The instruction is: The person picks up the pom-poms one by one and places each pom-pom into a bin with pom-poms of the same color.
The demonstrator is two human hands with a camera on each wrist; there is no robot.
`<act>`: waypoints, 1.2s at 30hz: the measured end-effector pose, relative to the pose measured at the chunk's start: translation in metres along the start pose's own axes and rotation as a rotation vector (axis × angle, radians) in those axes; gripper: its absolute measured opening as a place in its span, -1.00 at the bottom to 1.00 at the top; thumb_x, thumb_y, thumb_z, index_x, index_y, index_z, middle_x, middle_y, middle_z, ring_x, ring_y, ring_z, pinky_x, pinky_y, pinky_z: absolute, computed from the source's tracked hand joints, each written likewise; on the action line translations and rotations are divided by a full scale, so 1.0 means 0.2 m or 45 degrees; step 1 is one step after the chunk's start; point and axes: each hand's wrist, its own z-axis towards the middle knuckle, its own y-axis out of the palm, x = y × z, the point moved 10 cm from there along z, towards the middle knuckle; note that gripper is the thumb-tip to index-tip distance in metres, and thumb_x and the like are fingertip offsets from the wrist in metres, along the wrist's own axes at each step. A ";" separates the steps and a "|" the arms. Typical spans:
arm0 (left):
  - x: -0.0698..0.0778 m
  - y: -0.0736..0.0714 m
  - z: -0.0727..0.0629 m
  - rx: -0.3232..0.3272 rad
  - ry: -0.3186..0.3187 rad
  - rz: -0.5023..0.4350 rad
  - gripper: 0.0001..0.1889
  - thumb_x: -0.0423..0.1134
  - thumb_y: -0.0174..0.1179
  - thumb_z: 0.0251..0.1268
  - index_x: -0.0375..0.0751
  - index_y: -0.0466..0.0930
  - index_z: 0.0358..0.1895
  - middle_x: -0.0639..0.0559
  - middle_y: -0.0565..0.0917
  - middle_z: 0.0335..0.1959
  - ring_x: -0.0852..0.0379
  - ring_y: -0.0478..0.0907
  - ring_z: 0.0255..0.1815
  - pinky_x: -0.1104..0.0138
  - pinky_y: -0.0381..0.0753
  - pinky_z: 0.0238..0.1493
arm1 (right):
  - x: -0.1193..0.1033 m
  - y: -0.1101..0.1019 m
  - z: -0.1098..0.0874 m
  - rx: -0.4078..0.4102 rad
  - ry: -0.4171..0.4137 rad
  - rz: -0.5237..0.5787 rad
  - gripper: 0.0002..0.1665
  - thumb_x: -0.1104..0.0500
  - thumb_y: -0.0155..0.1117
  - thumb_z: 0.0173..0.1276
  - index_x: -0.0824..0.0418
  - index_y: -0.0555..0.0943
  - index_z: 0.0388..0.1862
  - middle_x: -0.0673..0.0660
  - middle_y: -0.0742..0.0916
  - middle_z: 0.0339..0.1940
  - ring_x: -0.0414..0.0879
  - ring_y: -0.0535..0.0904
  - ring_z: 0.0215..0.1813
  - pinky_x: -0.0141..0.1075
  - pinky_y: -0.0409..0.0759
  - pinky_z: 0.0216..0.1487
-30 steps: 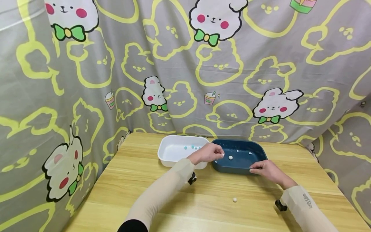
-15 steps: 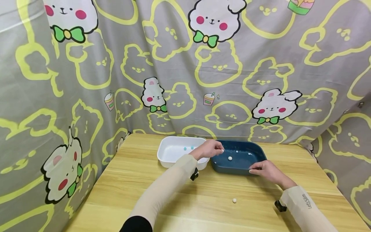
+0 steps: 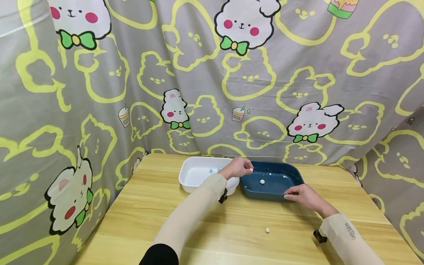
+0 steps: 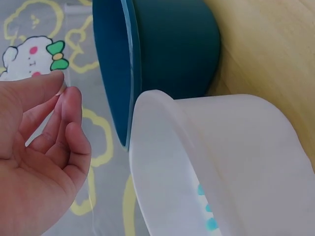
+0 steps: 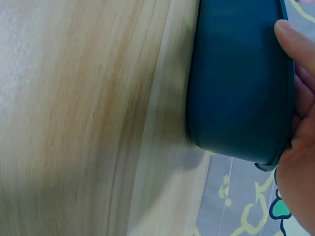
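My left hand [image 3: 237, 168] is over the spot where the two basins meet, its thumb and index finger pinching a small white ball [image 4: 62, 89]. Most of that ball is hidden by the fingertips. Below and to the right is the dark blue basin [image 3: 265, 196], holding one larger white ball [image 3: 262, 182] and several smaller ones. My right hand [image 3: 306, 195] grips this basin's near right rim, thumb outside and fingers inside. The white basin [image 3: 190, 186] stands to the left, with several small light-blue balls [image 4: 211, 224] in it, partly covered by my left wrist.
On the wooden table [image 3: 205, 235], a loose white ball [image 3: 267, 230] lies in front of the dark blue basin. A patterned grey curtain [image 3: 205, 73] hangs behind and at both sides. The basins stand side by side near the table's back edge.
My left hand has risen slightly and drifted left, away from the dark blue basin's middle, still pinching the ball. Its wrist now covers more light-blue balls. My right hand has stayed on the rim.
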 end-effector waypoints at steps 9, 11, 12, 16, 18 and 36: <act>-0.04 -0.01 0.05 0.020 -0.067 0.033 -0.93 -0.28 0.23 0.28 -0.13 0.65 -0.21 0.12 0.61 -0.31 0.23 0.53 -0.27 0.43 0.52 -0.26 | 0.01 0.00 0.00 0.004 -0.001 -0.010 -0.81 -0.02 0.31 0.27 0.04 0.73 -0.30 -0.09 0.72 -0.34 -0.24 0.58 -0.28 -0.36 0.55 -0.32; -0.05 -0.01 0.06 0.021 -0.083 0.033 -0.92 -0.29 0.23 0.28 -0.15 0.65 -0.20 0.12 0.61 -0.31 0.22 0.52 -0.26 0.42 0.52 -0.26 | 0.01 -0.01 0.00 0.007 -0.006 -0.018 -0.82 -0.02 0.31 0.27 0.04 0.73 -0.30 -0.10 0.72 -0.34 -0.24 0.58 -0.28 -0.36 0.55 -0.32; -0.05 -0.01 0.07 0.022 -0.089 0.039 -0.91 -0.29 0.22 0.28 -0.15 0.65 -0.19 0.12 0.60 -0.31 0.22 0.52 -0.26 0.42 0.51 -0.26 | 0.00 -0.01 0.00 0.009 -0.007 -0.021 -0.82 -0.02 0.32 0.27 0.04 0.73 -0.30 -0.10 0.72 -0.34 -0.24 0.58 -0.27 -0.36 0.55 -0.32; -0.08 -0.01 0.08 0.034 -0.106 0.033 -0.89 -0.30 0.23 0.27 -0.19 0.66 -0.18 0.12 0.60 -0.32 0.21 0.52 -0.28 0.41 0.51 -0.27 | 0.00 -0.01 0.00 0.002 -0.019 -0.026 -0.81 -0.02 0.31 0.27 0.05 0.74 -0.30 -0.10 0.72 -0.33 -0.24 0.58 -0.27 -0.36 0.55 -0.31; -0.10 -0.02 0.09 0.047 -0.113 0.031 -0.91 -0.31 0.25 0.25 -0.18 0.66 -0.21 0.13 0.60 -0.34 0.23 0.52 -0.30 0.41 0.51 -0.28 | -0.01 -0.01 0.00 -0.001 -0.021 -0.023 -0.80 -0.01 0.31 0.27 0.07 0.74 -0.29 -0.09 0.72 -0.33 -0.24 0.59 -0.27 -0.36 0.55 -0.31; -0.14 -0.01 0.15 0.093 -0.097 0.199 -0.93 -0.24 0.30 0.19 -0.10 0.67 -0.28 0.17 0.63 -0.39 0.26 0.51 -0.33 0.47 0.47 -0.26 | 0.01 -0.01 0.01 0.004 -0.020 -0.036 -0.76 -0.02 0.31 0.27 0.11 0.74 -0.27 -0.08 0.73 -0.32 -0.20 0.61 -0.24 -0.36 0.56 -0.29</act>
